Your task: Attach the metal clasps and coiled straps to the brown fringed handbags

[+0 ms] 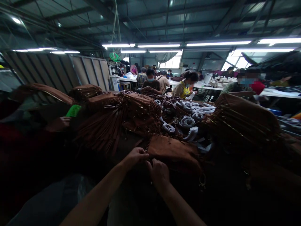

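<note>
A brown leather-like bag lies flat in front of me, with metal hooks hanging at its right end. At its left edge, my left hand is closed in a pinch, a small shiny bit of metal showing by the fingertips. Just below and to the right, my right hand is closed too, its thumb and fingertips close to the left ones. What the right fingers hold is too dark and small to make out. The lower side of the bag fades into shadow.
Behind the bag are piled brown fringed bags and coiled white cords. More stacked bags stand at the right. At the left, another person's hand holds a green comb. Several people sit at tables beyond.
</note>
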### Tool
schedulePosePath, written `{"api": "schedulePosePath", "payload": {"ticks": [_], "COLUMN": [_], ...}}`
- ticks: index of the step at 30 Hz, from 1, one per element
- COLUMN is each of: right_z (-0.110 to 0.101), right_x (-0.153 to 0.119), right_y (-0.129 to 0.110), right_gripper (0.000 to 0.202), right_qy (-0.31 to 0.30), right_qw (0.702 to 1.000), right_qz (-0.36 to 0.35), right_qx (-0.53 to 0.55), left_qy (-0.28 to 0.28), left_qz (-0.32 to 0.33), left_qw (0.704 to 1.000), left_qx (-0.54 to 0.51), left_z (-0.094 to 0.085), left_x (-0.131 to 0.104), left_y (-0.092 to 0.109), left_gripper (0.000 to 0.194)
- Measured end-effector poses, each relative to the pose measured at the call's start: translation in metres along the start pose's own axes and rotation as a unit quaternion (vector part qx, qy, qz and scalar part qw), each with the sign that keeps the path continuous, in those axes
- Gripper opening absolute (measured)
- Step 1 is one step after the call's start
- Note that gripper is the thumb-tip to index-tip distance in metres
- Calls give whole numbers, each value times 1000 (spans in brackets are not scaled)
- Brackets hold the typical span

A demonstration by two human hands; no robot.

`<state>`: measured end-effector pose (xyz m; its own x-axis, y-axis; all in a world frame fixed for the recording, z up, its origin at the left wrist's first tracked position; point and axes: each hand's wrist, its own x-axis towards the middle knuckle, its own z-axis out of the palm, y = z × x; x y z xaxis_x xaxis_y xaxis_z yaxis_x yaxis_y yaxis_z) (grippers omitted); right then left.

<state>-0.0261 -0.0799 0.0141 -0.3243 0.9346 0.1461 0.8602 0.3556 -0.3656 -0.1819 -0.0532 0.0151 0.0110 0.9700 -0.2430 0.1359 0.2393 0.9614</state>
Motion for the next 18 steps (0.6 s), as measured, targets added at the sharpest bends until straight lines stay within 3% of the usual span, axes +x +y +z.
{"api": "schedulePosePath", "payload": {"ticks": [4,7,10,14,18], "right_z": [-23,-46,-67,-81,-77], "right_x": [-3,-22,-53,-85,-92], "right_y": [20,59,103,139,162], "right_gripper": [34,34,34,33,31], "right_qy": [-24,-30,-13,0,27], "right_qw": [998,989,977,969,972], "right_qz": [28,77,116,133,101], "right_qx": [-60,-125,-179,-210,-212], "left_qy": [63,114,116,91,102], "left_qz": [47,71,78,62,68], "left_qw": [996,990,990,993,992], "left_qx": [29,29,24,35,42], "left_z": [-7,-18,-23,-12,3], "left_x": [2,6,11,16,12], "left_y": [2,3,-1,-8,-7], "left_gripper": [46,41,40,42,43]}}
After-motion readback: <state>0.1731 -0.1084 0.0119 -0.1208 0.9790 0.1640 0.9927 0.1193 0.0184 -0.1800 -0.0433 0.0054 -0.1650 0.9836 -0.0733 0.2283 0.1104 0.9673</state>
